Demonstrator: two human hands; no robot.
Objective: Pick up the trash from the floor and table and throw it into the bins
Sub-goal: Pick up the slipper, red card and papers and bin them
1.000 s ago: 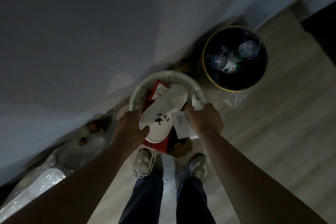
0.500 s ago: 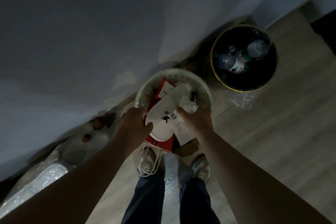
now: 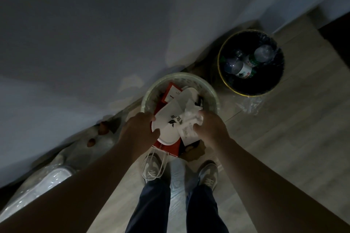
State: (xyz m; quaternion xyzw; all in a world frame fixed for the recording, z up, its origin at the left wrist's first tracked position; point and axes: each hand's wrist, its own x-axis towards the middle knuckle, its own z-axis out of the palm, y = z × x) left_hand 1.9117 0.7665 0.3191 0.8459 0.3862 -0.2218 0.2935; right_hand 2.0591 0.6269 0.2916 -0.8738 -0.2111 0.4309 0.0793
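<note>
A pale round bin (image 3: pixel 212 91) stands on the floor by the wall, stuffed with trash. On top lies a white slipper (image 3: pixel 170 119) with a dark logo, over a red paper bag (image 3: pixel 166 146) whose white cord handles hang over my left shoe. My left hand (image 3: pixel 140 128) grips the slipper's near left edge. My right hand (image 3: pixel 212 126) holds crumpled white paper and a receipt (image 3: pixel 189 117) against the slipper's right side. A black bin with a gold rim (image 3: pixel 225 83) stands behind and to the right, holding plastic bottles (image 3: pixel 244 68).
A grey wall runs along the left and far side. Clear plastic wrapping (image 3: pixel 37 179) lies at the wall's foot on the left, and a crumpled clear film (image 3: pixel 250 104) lies by the black bin. My two shoes stand on pale wood floor just below the bin.
Both hands have pushed the slipper and paper farther into the pale bin. The slipper has bent in the middle, and my right hand now sits over the crumpled paper.
</note>
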